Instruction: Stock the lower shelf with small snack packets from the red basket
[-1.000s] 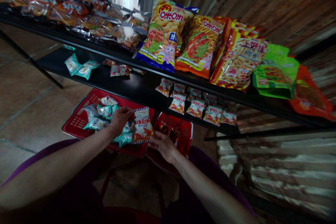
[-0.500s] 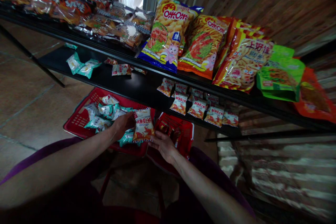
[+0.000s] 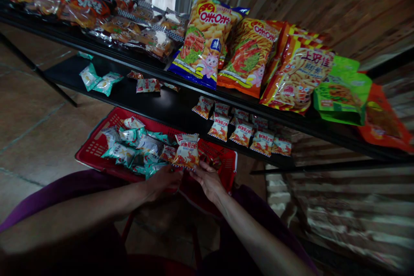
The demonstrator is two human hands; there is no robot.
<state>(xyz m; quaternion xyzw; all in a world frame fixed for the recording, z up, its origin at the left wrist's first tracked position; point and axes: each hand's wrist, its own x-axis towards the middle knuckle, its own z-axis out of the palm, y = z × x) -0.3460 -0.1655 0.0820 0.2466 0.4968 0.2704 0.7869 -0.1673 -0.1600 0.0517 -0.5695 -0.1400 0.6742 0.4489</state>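
Between my hands, over the place where two red baskets meet, stands a small white and orange snack bag (image 3: pixel 186 151), its printed front facing me. My right hand (image 3: pixel 208 179) pinches the bag's lower right corner. My left hand (image 3: pixel 164 180) is closed at its lower left edge, with the fingertips partly hidden. A similar small orange packet (image 3: pixel 168 153) shows just left of the bag. The left red basket (image 3: pixel 92 148) holds several mint-green and white snack packets (image 3: pixel 121 152). In the right red basket (image 3: pixel 230 159) are dark red packets, partly covered by my hand and the bag.
Ahead is a black shelf rack. Several white and orange bags (image 3: pixel 242 133) stand in rows on its lower shelf (image 3: pixel 129 99), with green packets (image 3: pixel 108 83) at the left. Large chip bags (image 3: pixel 202 39) and wrapped breads (image 3: pixel 87 10) fill the upper shelf. A brick wall (image 3: pixel 339 207) is at right.
My left hand has moved down from the bag's upper left side to its bottom edge. The bag has shifted slightly right, uncovering the orange packet beside it.
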